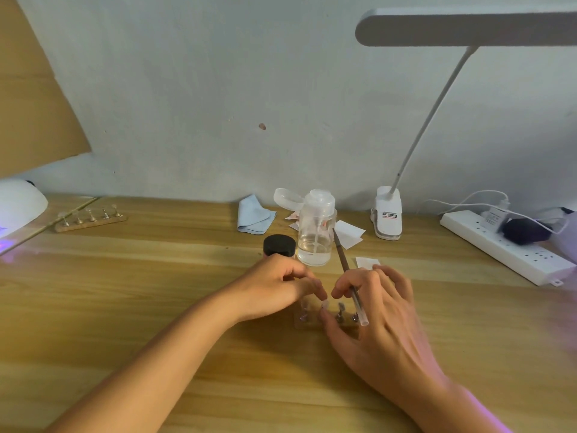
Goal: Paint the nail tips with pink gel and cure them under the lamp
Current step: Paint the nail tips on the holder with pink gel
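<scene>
Working just in front of the pump bottle (316, 229), low on the tabletop (156, 276). Pinching a small pale nail tip (324, 305) with the curled fingertips of the left grip (274, 285), directly over the clear stand (301, 320) in front of the bottle. Closing on the same tip from the other side with the right grip (374, 310), thumb below and forefinger above; cannot tell whether actually touching it. Clamping a brush (346, 273) between the fingers of that right grip too, dark end slanting up toward the bottle, clear end down by the stand's near edge. Too blurred to judge any pink on the tip. Just left of the bottle, nearly touching it: a black-lidded jar (279, 245), lid on. Behind the bottle and to its left, a folded blue cloth (254, 215). Just right of the bottle, white wipes (348, 234) lying flat. Further right of the bottle, the clip base of a desk lamp (387, 214), then well beyond, a white power strip (505, 245) with plugs in. Far to the left of the bottle, at the frame edge, the white curing lamp (18, 201) with a violet glow underneath, and between lamp and bottle a second stand (90, 217) with a row of tips upright.
</scene>
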